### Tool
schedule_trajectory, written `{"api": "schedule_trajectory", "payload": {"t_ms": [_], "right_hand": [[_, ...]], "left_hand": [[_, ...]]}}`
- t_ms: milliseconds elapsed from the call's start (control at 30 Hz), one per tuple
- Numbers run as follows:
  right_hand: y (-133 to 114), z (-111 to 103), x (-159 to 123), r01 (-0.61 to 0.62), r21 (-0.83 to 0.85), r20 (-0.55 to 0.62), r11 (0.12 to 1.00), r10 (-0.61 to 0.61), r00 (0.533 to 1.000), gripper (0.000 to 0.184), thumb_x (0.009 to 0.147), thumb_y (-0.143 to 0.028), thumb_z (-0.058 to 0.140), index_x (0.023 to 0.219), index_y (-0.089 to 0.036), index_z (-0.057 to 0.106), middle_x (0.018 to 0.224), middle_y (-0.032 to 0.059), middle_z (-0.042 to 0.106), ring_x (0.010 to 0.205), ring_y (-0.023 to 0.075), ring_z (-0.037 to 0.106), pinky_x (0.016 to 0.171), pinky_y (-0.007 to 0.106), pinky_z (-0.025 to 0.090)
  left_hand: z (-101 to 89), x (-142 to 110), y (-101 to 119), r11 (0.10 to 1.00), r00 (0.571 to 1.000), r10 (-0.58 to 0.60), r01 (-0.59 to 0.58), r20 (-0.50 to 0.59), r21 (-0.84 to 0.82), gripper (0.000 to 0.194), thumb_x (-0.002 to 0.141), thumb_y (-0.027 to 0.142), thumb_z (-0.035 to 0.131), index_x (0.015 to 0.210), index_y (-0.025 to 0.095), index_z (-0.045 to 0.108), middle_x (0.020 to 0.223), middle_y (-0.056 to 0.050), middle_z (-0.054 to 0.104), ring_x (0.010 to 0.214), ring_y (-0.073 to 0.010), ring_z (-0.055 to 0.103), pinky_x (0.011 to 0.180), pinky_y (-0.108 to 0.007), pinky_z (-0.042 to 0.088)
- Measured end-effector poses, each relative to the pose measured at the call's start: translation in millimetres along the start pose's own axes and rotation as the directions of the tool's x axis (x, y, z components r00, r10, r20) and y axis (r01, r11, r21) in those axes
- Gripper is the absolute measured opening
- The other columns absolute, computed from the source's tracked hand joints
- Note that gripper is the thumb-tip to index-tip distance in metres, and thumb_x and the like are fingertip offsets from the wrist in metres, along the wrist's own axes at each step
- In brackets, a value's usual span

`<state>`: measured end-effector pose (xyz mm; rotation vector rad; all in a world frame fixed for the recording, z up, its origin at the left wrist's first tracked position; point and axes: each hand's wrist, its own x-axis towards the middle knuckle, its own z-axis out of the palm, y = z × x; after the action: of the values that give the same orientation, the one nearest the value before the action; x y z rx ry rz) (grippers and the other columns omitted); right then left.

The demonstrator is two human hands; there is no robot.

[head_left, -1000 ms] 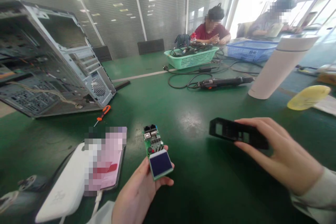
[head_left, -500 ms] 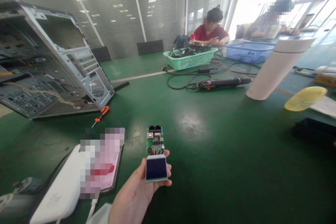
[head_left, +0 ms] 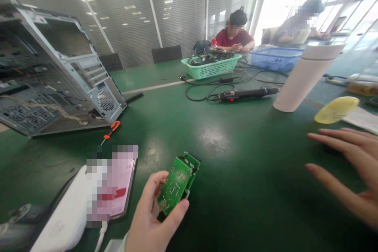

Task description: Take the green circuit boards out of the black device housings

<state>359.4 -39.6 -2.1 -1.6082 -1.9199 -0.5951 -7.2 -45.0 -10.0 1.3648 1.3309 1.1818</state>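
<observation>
The left hand (head_left: 152,220), at the lower centre of the frame, grips a green circuit board (head_left: 175,183), its thumb pressed on the right edge and its fingers curled around the left edge. The board tilts, soldered underside towards the camera, with a 2nd green layer showing at its top right; it is held above the green table (head_left: 236,138). At the right edge, the right hand (head_left: 360,157) has its fingers stretched out and its thumb spread well apart from them, with nothing visible in the gap. At the lower left lie a white power bank (head_left: 63,212) and, just beside it, a pink-screened phone (head_left: 124,181). An orange-handled screwdriver (head_left: 115,127) lies near an opened computer case (head_left: 106,100) at the left. Towards the upper right are a black power tool (head_left: 248,93), a pale bottle (head_left: 307,80), a yellow object (head_left: 336,109), and 2 baskets, 1 green (head_left: 217,70) and 1 blue (head_left: 274,63). Behind these sit 2 people.
</observation>
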Motion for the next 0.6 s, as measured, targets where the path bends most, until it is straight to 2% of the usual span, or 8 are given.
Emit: {"api": "schedule_trajectory", "payload": {"t_ms": [67, 167, 300, 400, 467, 533, 600], "right_hand": [[-36, 1, 7, 0.177, 0.032, -0.026, 0.984, -0.176, 0.984, 0.039, 0.099, -0.044, 0.036, 0.123, -0.018, 0.05, 0.122, 0.0121, 0.051, 0.124, 0.0275, 0.043, 0.111, 0.048, 0.027], [-80, 1, 15, 0.358, 0.148, -0.022, 0.922, -0.359, 0.933, 0.035, 0.097, -0.036, 0.042, 0.126, -0.017, 0.05, 0.129, 0.0086, 0.049, 0.128, 0.0264, 0.038, 0.116, 0.047, 0.02], [-120, 2, 29, 0.392, 0.348, -0.023, 0.851, -0.411, 0.912, 0.03, 0.099, -0.029, 0.042, 0.126, -0.025, 0.054, 0.131, -0.0012, 0.049, 0.13, 0.0198, 0.037, 0.118, 0.042, 0.015], [-140, 11, 41, 0.467, 0.405, -0.039, 0.786, -0.495, 0.868, 0.03, 0.1, -0.036, 0.045, 0.127, -0.028, 0.055, 0.132, -0.0048, 0.048, 0.128, 0.0187, 0.038, 0.116, 0.041, 0.023], [-150, 19, 48, 0.515, 0.424, -0.073, 0.745, -0.538, 0.839, 0.034, 0.098, -0.039, 0.049, 0.128, -0.025, 0.055, 0.13, -0.0037, 0.05, 0.125, 0.0206, 0.04, 0.11, 0.041, 0.032], [-157, 26, 54, 0.533, 0.455, -0.097, 0.713, -0.556, 0.826, 0.034, 0.096, -0.038, 0.051, 0.123, -0.018, 0.057, 0.119, 0.0007, 0.056, 0.116, 0.021, 0.045, 0.099, 0.038, 0.043], [-160, 32, 59, 0.549, 0.466, -0.081, 0.694, -0.585, 0.807, 0.035, 0.095, -0.04, 0.053, 0.116, -0.013, 0.058, 0.105, 0.0049, 0.059, 0.101, 0.0208, 0.051, 0.082, 0.035, 0.049]], "left_hand": [[0.5, -1, 3, 0.979, 0.992, 0.125, -0.122, -0.009, 0.163, 0.027, 0.075, 0.026, 0.072, 0.098, 0.03, 0.059, 0.087, 0.004, 0.063, 0.079, -0.0159, 0.065, 0.074, -0.026, 0.052], [-0.5, -1, 6, 0.895, 0.964, 0.258, -0.265, 0.069, 0.358, 0.026, 0.076, 0.02, 0.068, 0.098, 0.03, 0.059, 0.087, 0.004, 0.058, 0.079, -0.0169, 0.062, 0.072, -0.027, 0.05], [-2.0, 0, 7, 0.852, 0.954, 0.277, -0.301, 0.118, 0.43, 0.024, 0.078, 0.02, 0.065, 0.099, 0.029, 0.057, 0.088, 0.002, 0.057, 0.08, -0.0182, 0.061, 0.072, -0.029, 0.05], [-0.6, 1, 7, 0.866, 0.951, 0.279, -0.309, 0.133, 0.394, 0.024, 0.079, 0.021, 0.066, 0.1, 0.028, 0.058, 0.088, 0.001, 0.058, 0.082, -0.0193, 0.061, 0.073, -0.03, 0.05], [0.6, 2, 7, 0.888, 0.953, 0.266, -0.302, 0.149, 0.347, 0.023, 0.078, 0.021, 0.067, 0.099, 0.027, 0.06, 0.088, 0.0, 0.059, 0.082, -0.0201, 0.061, 0.073, -0.031, 0.051], [0.8, 3, 7, 0.917, 0.962, 0.224, -0.262, 0.154, 0.302, 0.023, 0.077, 0.022, 0.069, 0.098, 0.027, 0.062, 0.088, -0.001, 0.06, 0.082, -0.0206, 0.062, 0.074, -0.031, 0.052], [-0.3, 4, 6, 0.946, 0.975, 0.168, -0.2, 0.143, 0.256, 0.024, 0.077, 0.024, 0.071, 0.099, 0.027, 0.063, 0.09, -0.001, 0.062, 0.085, -0.0211, 0.062, 0.076, -0.031, 0.052]]}}
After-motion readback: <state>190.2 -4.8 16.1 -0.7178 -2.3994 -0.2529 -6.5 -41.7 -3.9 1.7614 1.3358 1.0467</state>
